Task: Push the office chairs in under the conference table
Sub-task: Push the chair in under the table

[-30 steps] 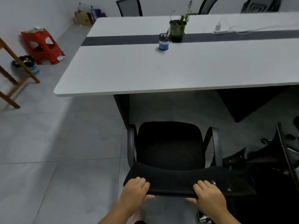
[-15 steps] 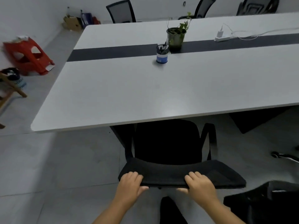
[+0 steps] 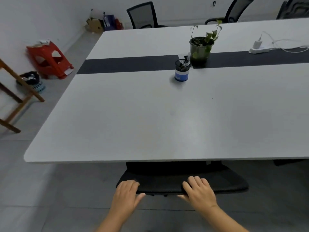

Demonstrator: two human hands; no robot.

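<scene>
Surface: conference table (image 3: pixel 150 118), pale grey top with rounded near-left corner, one dark band running lengthwise along the middle. Floor of grey tiles; plain white walls.

Left of room, along the wall: wooden frame (image 3: pixel 15 97), slanted legs, partly out of view. Small black bin (image 3: pixel 31 79) just behind it. Red plastic stool (image 3: pixel 49 60), tipped on its side against the wall. Cardboard box and assorted clutter (image 3: pixel 103 24) in the far corner; contents too small to tell.

Far side of table: office chairs, one mesh-backed (image 3: pixel 143 15) at the left end, another (image 3: pixel 234 10) further right, a third cut off at the frame's edge.

On the table: mesh pen holder (image 3: pixel 182 70), blue-banded, at the near edge of the dark band. Potted plant (image 3: pixel 201 47) just behind it, on the band. White power strip (image 3: pixel 258 49) with a charger plugged in and white cable trailing right.

Near side: black office chair (image 3: pixel 184 181), seat under the table edge, only the top of the backrest showing.

Left hand (image 3: pixel 126 194): fingers curled over the backrest top, thumb spread below. Right hand (image 3: pixel 199 192): same grasp, nearer the middle of the backrest.
</scene>
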